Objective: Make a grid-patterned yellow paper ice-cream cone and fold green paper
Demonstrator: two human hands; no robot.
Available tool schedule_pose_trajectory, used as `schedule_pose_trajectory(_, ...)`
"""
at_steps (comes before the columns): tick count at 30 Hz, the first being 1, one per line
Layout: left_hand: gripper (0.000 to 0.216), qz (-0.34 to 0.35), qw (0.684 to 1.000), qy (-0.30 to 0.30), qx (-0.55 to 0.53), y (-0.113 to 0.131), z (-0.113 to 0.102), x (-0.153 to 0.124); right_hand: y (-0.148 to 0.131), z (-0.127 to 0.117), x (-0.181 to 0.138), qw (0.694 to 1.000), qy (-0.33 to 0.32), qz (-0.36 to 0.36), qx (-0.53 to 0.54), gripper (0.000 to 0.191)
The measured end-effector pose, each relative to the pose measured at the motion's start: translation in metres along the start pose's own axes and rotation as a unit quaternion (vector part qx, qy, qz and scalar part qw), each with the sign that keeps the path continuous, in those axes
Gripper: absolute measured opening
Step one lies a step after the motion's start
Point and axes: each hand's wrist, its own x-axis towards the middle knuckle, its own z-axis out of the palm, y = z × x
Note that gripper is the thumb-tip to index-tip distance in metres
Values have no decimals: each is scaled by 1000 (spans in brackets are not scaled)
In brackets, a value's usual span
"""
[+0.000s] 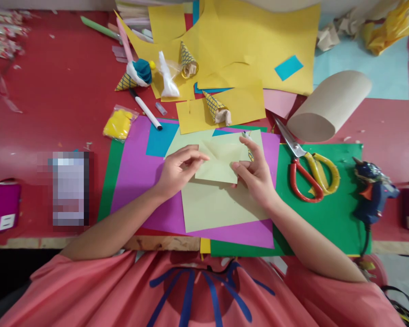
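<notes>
A small pale cream piece of paper [218,168] is held up over a larger pale sheet [207,209]. My left hand [177,170] pinches its left side between thumb and fingers. On the right, my right hand [255,175] grips the paper's edge with the thumb in front, its index finger raised. Behind that finger a small patterned piece is partly hidden. Under the pale sheet lie purple paper [132,168] and green paper [344,222]. Beyond my hands, a paper cone [213,106] with a crisscross pattern rests on a yellow strip [248,102].
Scissors [306,168] lie right of my right hand, near a cardboard tube [330,106] and a blue glue gun [375,190]. A marker [146,109], a yellow packet [119,123] and a decorated cone [134,75] lie at the left. Yellow sheets [259,32] cover the back.
</notes>
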Motion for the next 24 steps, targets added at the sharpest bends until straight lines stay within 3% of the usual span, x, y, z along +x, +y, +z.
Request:
schedule_pose_trajectory(7,22,-29,998,36,-49,0,-2,3,12,-5,1,985,36,-143,-94,49)
schedule_pose_trajectory(10,24,-53,994,44,-84,-2,-3,5,14,-10,4,974,-7,-181,-135,47)
schedule_pose_trajectory(14,26,-73,992,18,-99,2,-4,4,10,-13,8,963,-62,-185,-186,38)
schedule_pose_trajectory(21,34,-76,988,-71,-113,2,-6,-1,8,-13,9,974,-41,-177,-135,19)
schedule_pose_trajectory(24,49,-37,988,-111,-104,-1,-8,-2,7,-8,7,990,-23,-126,-66,16)
